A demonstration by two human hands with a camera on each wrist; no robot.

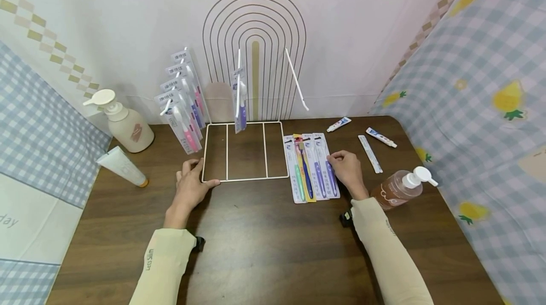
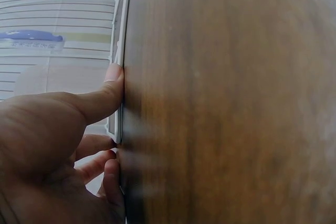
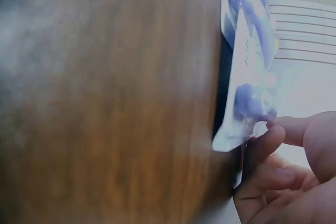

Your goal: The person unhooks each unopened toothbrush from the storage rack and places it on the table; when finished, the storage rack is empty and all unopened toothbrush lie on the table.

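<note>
A white wire display rack (image 1: 245, 180) stands on the table with hooks reaching forward. My left hand (image 1: 191, 185) holds its front left corner, thumb (image 2: 102, 95) along the front wire and fingers round the side. On the left hook hang several packaged toothbrushes (image 1: 181, 122); one purple packaged toothbrush (image 1: 240, 106) hangs on the middle hook, and the right hook (image 1: 296, 79) is bare. Right of the rack, several packs lie in a row, a green one (image 1: 295, 170) leftmost. My right hand (image 1: 347, 170) pinches the edge of the rightmost purple packaged toothbrush (image 1: 327, 167), also near the fingertips in the right wrist view (image 3: 244, 77).
A beige pump bottle (image 1: 130, 127) and a white tube (image 1: 123, 166) stand at left. At right are a brown pump bottle (image 1: 394, 191), two small toothpaste tubes (image 1: 339, 124) and a slim white packet (image 1: 370, 153). Curtains hang behind and along both sides.
</note>
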